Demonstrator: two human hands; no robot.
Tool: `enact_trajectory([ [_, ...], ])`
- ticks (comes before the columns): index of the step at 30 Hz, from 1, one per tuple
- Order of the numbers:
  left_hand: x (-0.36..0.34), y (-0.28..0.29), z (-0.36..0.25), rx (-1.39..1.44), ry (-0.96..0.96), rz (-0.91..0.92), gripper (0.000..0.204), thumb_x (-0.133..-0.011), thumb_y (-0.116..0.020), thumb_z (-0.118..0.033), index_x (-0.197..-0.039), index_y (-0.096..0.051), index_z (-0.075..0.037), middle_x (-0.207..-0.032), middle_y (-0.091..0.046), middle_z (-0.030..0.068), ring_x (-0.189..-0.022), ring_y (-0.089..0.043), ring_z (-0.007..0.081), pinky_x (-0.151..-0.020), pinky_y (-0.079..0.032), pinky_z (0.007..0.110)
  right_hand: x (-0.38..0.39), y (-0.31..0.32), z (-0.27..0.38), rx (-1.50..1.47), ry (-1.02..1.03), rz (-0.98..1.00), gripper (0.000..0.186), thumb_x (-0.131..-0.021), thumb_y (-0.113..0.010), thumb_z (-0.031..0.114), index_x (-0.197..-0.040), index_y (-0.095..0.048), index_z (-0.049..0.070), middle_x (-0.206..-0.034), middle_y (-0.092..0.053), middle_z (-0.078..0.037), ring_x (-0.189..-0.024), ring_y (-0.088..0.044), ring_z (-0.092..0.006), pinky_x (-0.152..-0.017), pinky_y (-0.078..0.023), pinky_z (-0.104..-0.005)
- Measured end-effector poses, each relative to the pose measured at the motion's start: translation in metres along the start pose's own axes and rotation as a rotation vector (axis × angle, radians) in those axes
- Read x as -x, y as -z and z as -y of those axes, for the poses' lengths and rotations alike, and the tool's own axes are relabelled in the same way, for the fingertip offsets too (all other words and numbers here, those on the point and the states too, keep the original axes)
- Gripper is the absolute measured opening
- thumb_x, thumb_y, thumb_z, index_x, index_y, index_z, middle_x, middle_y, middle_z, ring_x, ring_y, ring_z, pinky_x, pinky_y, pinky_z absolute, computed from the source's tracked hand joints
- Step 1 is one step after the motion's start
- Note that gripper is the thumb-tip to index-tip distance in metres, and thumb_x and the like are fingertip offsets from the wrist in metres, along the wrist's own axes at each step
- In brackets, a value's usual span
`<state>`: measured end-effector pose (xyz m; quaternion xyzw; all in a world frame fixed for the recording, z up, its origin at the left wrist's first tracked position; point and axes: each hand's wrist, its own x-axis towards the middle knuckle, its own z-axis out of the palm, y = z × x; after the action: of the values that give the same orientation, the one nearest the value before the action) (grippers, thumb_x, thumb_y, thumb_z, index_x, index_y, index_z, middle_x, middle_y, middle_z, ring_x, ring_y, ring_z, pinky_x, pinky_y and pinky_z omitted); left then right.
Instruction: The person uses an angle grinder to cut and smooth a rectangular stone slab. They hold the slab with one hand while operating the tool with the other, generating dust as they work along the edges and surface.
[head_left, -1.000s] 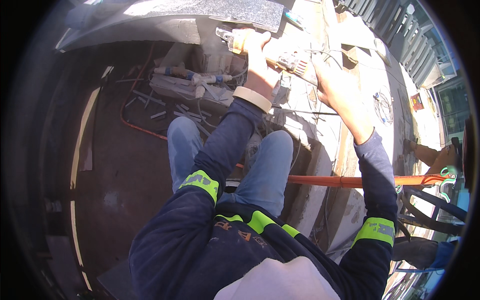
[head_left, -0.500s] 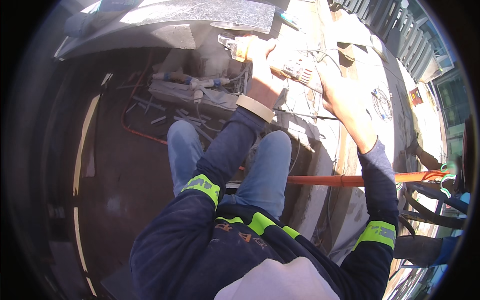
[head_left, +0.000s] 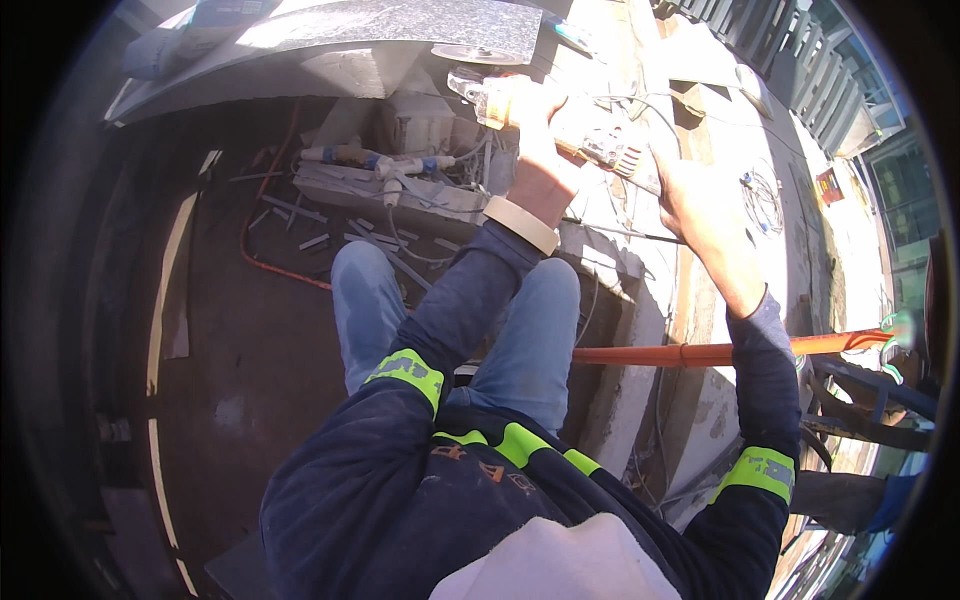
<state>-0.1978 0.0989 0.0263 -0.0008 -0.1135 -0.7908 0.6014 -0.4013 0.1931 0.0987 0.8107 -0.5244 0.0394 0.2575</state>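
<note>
An orange angle grinder (head_left: 600,143) lies across the far part of the view, gripped in both hands. My left hand (head_left: 545,145) closes round its front body, just behind the metal head. My right hand (head_left: 690,190) is wrapped about the rear end; its fingertips are partly hidden. The grinder's flat round disc (head_left: 484,54) is beside the near edge of a grey speckled stone slab (head_left: 400,28). Whether the disc touches the slab I cannot tell. A pale band circles my left wrist.
Below the slab, white and blue cable connectors (head_left: 392,168) rest on a dusty block among thin offcut strips (head_left: 300,210). An orange strap-like length (head_left: 690,355) crosses behind my right forearm. A coiled cable (head_left: 763,203) lies at right, near metal slats (head_left: 770,45).
The grinder and both hands have shifted slightly right and toward me. The dust cloud beneath the disc has thinned, showing the block behind it.
</note>
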Motion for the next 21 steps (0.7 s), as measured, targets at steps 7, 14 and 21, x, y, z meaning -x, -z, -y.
enact_trajectory([
  [7, -0.012, 0.021, 0.008, -0.193, -0.076, -0.039, 0.008, -0.105, -0.066, -0.02, -0.112, -0.064, -0.017, -0.11, -0.07, 0.001, -0.11, -0.073, 0.0198, -0.1, -0.062, 0.045, 0.0, 0.004, -0.001, -0.006, -0.021, 0.056, 0.058, -0.088, -0.069, 0.003, -0.146, -0.061, 0.004, -0.084, -0.07, -0.019, -0.075, -0.07, -0.0351, -0.071, -0.055, -0.046],
  [14, -0.015, 0.026, 0.017, -0.105, -0.069, 0.018, 0.014, -0.107, -0.065, -0.02, -0.121, -0.064, -0.015, -0.115, -0.07, 0.002, -0.115, -0.072, 0.0197, -0.104, -0.06, 0.043, 0.003, 0.011, -0.002, 0.002, -0.077, 0.134, 0.068, -0.085, -0.072, 0.003, -0.151, -0.056, 0.008, -0.087, -0.071, -0.019, -0.08, -0.072, -0.0365, -0.074, -0.057, -0.0462],
  [21, -0.002, 0.014, 0.009, 0.029, -0.03, 0.144, 0.023, -0.11, -0.062, -0.016, -0.133, -0.061, -0.014, -0.123, -0.067, 0.0034, -0.125, -0.067, 0.0187, -0.11, -0.058, 0.041, -0.001, 0.014, 0.004, -0.043, -0.097, 0.122, 0.062, -0.087, -0.07, 0.002, -0.148, -0.057, 0.007, -0.087, -0.07, -0.02, -0.078, -0.071, -0.0388, -0.073, -0.057, -0.0481],
])
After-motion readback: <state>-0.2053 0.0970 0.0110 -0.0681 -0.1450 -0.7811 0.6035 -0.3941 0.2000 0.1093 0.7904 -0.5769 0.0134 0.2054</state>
